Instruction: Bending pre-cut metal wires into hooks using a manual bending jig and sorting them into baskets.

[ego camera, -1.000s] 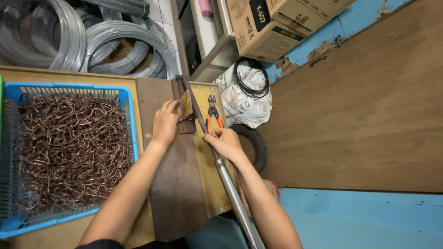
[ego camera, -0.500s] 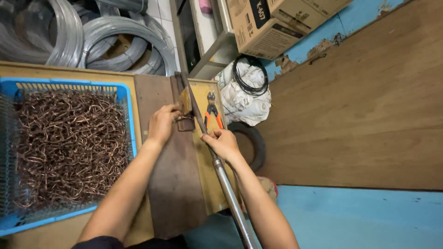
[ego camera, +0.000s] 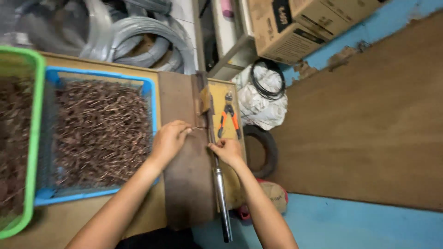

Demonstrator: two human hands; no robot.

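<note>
Moved since half a second ago: both hands have dropped nearer along the lever; the left hand has left the hinge end and now pinches a wire piece, and a green crate has come into view at far left.
Desk: yellowish wooden desk (ego camera: 138,216) with a dark brown strip running near to far through its middle.
Blue crate: blue plastic mesh crate (ego camera: 150,99), left of the hands, heaped with short brown bent wire pieces (ego camera: 99,129).
Lever: long grey metal lever bar (ego camera: 220,193) hinged at the far end; stiff and heavy by its look, best taken low on the bare tube for leverage.
Pliers: orange-handled pliers (ego camera: 228,117) lying just right of the lever, untouched.
Right hand: right hand (ego camera: 227,151) closed over the lever near its middle.
Left hand: left hand (ego camera: 168,140), thumb and forefinger closed on one thin bent wire piece (ego camera: 197,128).
Wire handling: light, springy, easily dropped; likely needs a fingertip pinch at one end.
Wire against grip: free end juts right of the fingertips, almost touching the lever.
</note>
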